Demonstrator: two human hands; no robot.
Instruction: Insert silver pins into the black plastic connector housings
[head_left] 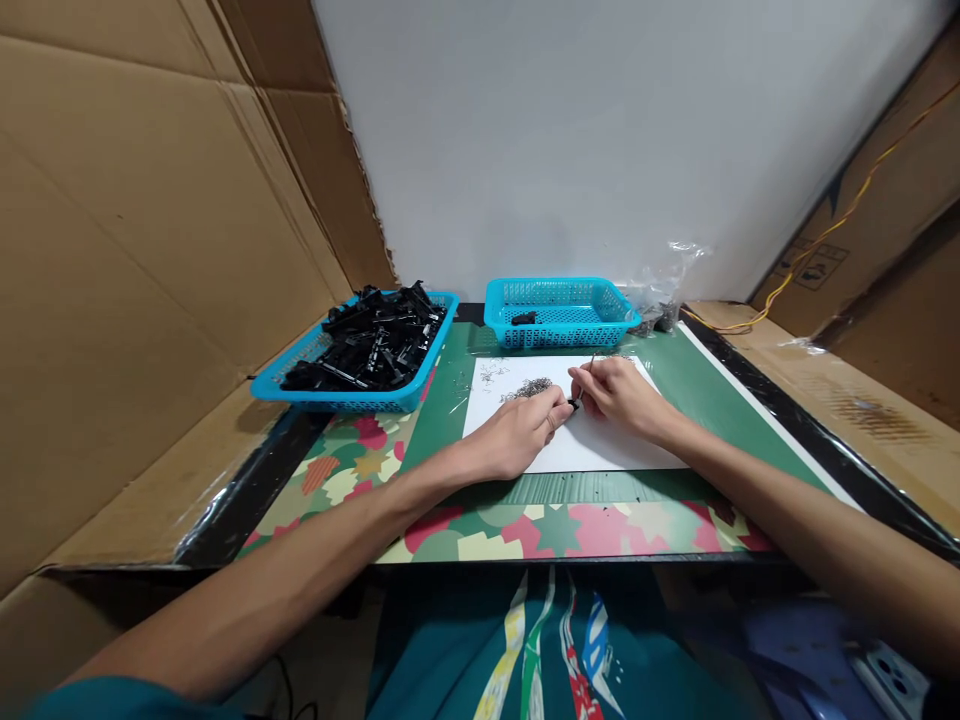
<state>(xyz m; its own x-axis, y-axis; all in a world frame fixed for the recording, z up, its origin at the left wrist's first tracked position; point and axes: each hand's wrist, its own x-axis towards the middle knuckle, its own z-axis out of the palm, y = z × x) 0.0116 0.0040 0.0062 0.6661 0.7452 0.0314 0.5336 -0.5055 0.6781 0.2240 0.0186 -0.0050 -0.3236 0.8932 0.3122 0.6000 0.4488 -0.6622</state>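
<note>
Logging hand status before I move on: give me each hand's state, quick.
Left hand: closed, pinching a small black part.
Right hand: closed, holding a thin tool; its exact type can't be told.

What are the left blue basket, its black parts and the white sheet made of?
Blue basket: likely molded plastic, semi-glossy; evenly perforated walls. Black parts: probably hard plastic, with shiny highlights; metal bits possible. White sheet: paper or thin card, matte; no glare.

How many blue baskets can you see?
2: the left basket, heaped with black parts, and the back basket, beyond the white paper.
</note>
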